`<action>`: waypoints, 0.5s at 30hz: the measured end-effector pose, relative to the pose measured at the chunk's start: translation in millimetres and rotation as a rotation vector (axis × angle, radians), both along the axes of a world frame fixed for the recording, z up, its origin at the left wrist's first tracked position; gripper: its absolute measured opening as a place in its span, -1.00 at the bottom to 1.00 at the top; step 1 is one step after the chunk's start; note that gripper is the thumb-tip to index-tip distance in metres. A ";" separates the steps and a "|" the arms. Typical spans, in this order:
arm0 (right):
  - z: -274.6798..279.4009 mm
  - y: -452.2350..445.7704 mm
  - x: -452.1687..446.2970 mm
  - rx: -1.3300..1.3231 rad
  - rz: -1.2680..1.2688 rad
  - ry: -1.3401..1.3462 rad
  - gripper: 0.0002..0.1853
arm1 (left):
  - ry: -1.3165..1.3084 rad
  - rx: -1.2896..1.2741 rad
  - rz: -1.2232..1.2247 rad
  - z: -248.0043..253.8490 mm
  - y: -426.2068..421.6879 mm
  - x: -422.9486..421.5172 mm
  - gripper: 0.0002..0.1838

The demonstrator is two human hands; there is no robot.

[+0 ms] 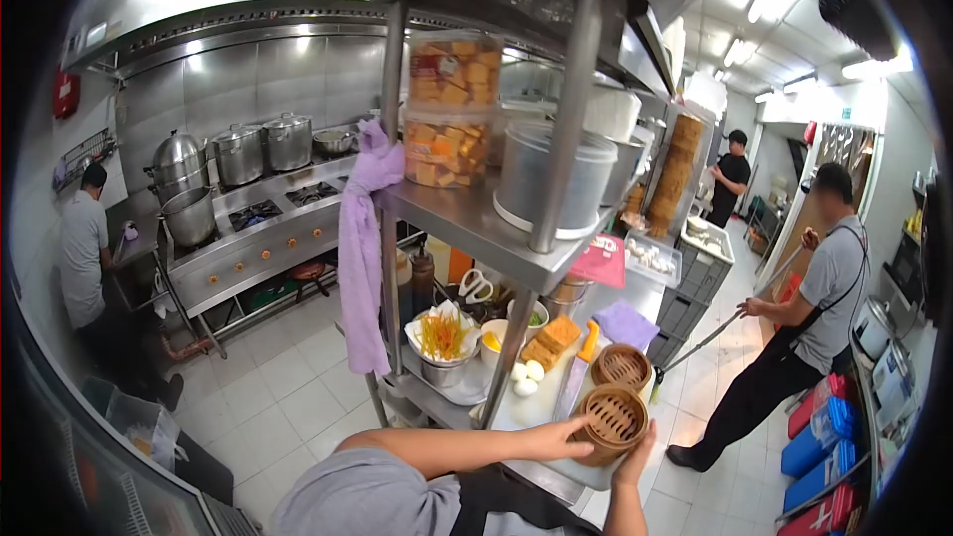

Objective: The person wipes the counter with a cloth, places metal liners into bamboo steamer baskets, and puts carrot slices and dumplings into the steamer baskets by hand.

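Between my two hands is a round bamboo steamer basket [612, 415] with a slatted base. My left hand [558, 439] rests against its left side, thumb near the rim. On the opposite side, my right hand [635, 447] curls round the wall. A second bamboo steamer basket [622, 365] sits just behind it. To the left lies a knife with a yellow handle [589, 340] on the white board. Beside the knife are several white eggs [527, 377] and orange-brown blocks [552, 340] that look like bread or fried tofu.
A steel shelf post [508, 362] stands left of the board. A bowl of yellow-orange strips [444, 337] and a purple cloth [625, 326] are close by. One person [829, 278] holds a long pole at right; another person [84, 248] stands at far left.
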State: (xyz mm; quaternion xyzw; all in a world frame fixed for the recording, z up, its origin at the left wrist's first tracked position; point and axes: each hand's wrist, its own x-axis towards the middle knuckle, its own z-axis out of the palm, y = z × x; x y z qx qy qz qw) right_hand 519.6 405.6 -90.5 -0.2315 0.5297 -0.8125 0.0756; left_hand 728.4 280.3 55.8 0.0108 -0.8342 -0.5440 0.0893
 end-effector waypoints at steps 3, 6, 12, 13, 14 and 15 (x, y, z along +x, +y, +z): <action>50.0 11.0 -31.8 0.122 -0.212 0.186 -0.42 | 0.367 -0.241 -0.435 97.6 -22.9 67.9 -0.51; 224.0 15.9 21.8 -0.003 -0.381 0.557 -0.44 | 0.977 -0.624 -0.180 213.9 -56.8 135.1 -0.69; 494.1 -5.3 124.5 -0.235 -0.618 1.215 -0.39 | 1.555 -1.643 1.173 417.1 -120.2 189.0 -0.52; 526.8 -18.1 144.5 -0.244 -0.588 1.179 -0.39 | 1.485 -1.727 1.282 435.5 -131.4 193.6 -0.43; 553.8 -34.0 154.9 -0.288 -0.545 1.146 -0.35 | 1.412 -1.812 1.389 453.9 -142.4 198.4 -0.32; 577.7 -46.9 161.4 -0.333 -0.499 1.112 -0.31 | 1.347 -1.701 1.232 465.3 -154.6 201.2 -0.30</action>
